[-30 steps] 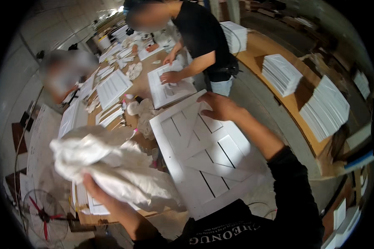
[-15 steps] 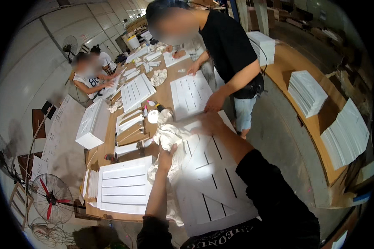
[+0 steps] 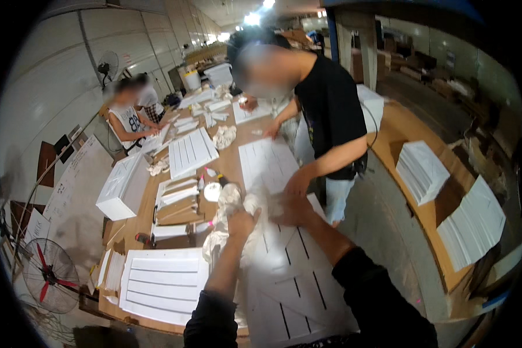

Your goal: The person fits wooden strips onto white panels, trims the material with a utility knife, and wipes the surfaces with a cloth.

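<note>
My left hand is closed on a bunched white cloth, near the left edge of a white slotted panel in front of me. My right hand reaches over the far part of that panel. Its fingers are smeared by motion, so whether they hold anything is unclear. Close beyond it hangs the hand of a person in a black shirt. Under that person's arms is another white slotted panel. More of the white cloth lies crumpled beside my left forearm.
A slotted white panel lies at the table's near left. Beyond it are white strips, a round white lid and a stack of panels. Panel stacks stand on the right bench. A fan stands left; two people work further back.
My left hand has moved the cloth forward and toward the right. My right hand remains near the panel's far end. The view has tilted up slightly.
</note>
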Motion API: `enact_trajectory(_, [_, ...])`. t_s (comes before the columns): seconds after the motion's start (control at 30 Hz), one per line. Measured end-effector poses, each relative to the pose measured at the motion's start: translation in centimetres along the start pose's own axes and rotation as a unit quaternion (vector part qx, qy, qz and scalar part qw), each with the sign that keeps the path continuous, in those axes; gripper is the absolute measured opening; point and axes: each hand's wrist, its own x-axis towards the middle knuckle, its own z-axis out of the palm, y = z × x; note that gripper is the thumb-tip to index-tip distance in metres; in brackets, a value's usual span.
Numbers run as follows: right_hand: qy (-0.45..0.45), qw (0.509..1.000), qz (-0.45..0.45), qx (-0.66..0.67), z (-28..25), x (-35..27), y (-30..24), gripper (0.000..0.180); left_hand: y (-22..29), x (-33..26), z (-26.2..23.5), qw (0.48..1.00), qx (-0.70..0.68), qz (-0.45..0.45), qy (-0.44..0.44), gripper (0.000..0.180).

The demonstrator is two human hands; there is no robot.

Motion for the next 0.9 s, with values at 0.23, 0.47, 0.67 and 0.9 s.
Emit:
enact_trajectory(0.23, [-0.060,0.995,0.009,-0.079,-1.8,0.6,-2.3,0.072,-1.7,2.3,0.1,0.994,-0.089,-0.057,0.011,0.065])
enact_trajectory(0.47, [0.002,0.995,-0.045,-0.091,-2.4,-0.1,-3.4,0.060,-2.1,3.3,0.4,0.979,-0.167,-0.105,0.041,0.060])
enact_trajectory(0.67, [-0.035,0.996,-0.051,-0.065,-1.0,1.0,-2.5,0.056,-0.3,0.4,0.5,0.990,-0.075,0.070,0.094,0.053])
enact_trajectory(0.9, [-0.022,0.997,-0.076,-0.024,-1.6,0.7,-2.7,0.054,-1.6,3.6,2.0,0.983,-0.129,0.050,0.119,0.045])
